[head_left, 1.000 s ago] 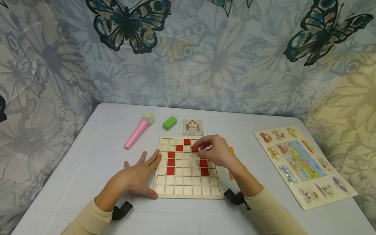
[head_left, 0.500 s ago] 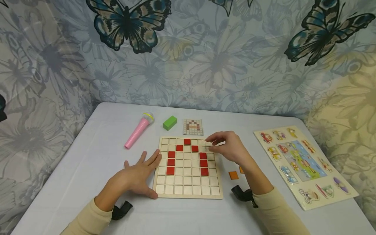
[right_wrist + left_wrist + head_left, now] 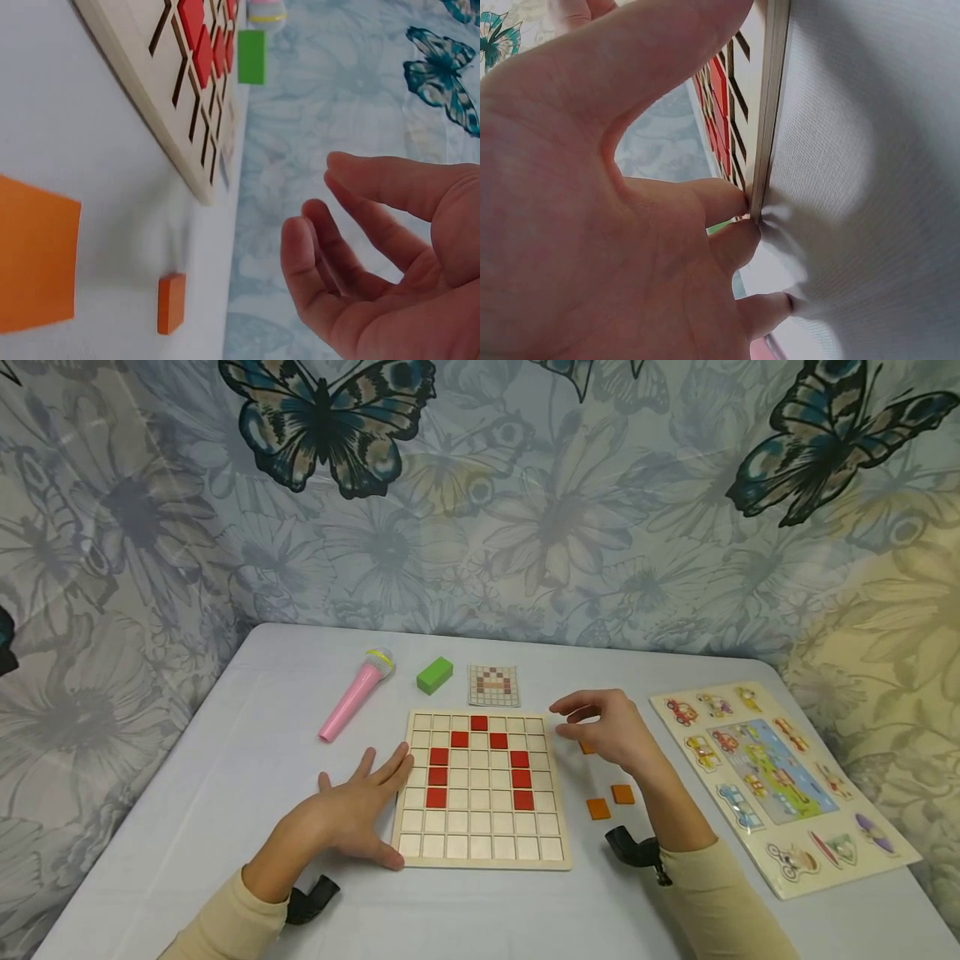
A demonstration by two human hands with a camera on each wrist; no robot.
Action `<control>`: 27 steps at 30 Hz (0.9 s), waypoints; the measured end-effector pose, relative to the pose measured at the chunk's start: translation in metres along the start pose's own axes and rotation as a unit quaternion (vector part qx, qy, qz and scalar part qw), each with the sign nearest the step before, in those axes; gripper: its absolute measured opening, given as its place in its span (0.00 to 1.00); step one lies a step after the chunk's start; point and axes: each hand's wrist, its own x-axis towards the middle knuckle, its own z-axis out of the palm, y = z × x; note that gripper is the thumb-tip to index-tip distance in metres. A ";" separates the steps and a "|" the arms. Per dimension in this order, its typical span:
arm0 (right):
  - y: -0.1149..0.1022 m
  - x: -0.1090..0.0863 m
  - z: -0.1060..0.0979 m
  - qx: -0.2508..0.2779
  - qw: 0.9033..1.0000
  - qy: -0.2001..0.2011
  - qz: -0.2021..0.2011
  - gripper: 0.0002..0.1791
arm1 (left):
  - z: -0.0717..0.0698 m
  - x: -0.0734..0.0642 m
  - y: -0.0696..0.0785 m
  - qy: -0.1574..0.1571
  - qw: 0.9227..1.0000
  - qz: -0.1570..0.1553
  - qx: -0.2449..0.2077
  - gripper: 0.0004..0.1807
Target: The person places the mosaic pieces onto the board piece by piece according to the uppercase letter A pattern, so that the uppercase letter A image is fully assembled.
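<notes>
A wooden grid board [image 3: 483, 852] lies flat on the white table, with several red square tiles [image 3: 479, 723] set in its cells in an arch shape. Spread along the board's left edge, my left hand [image 3: 356, 810] rests with its thumb at the near corner and fingertips at the side, as the left wrist view also shows. My right hand [image 3: 603, 727] hovers just right of the board, fingers loosely bent and nothing between them. Below it are orange square tiles [image 3: 622, 794], one partly hidden under the hand; the right wrist view shows an orange tile [image 3: 171, 304] near the board's corner.
Behind the board lie a small pattern card [image 3: 493, 686], a green block [image 3: 435, 676] and a pink toy microphone [image 3: 352, 697]. A picture puzzle board [image 3: 780, 793] takes up the table's right side. A patterned butterfly cloth [image 3: 480, 527] hangs behind the table.
My right hand has let go of a red tile in the board's second row and moved right, off the board. The orange tiles have come into fuller view. My left hand has stayed put.
</notes>
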 end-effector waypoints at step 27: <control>0.036 0.007 -0.020 -0.041 0.996 -0.053 0.055 0.14 | 0.000 0.000 0.000 0.001 1.000 0.002 -0.007 0.73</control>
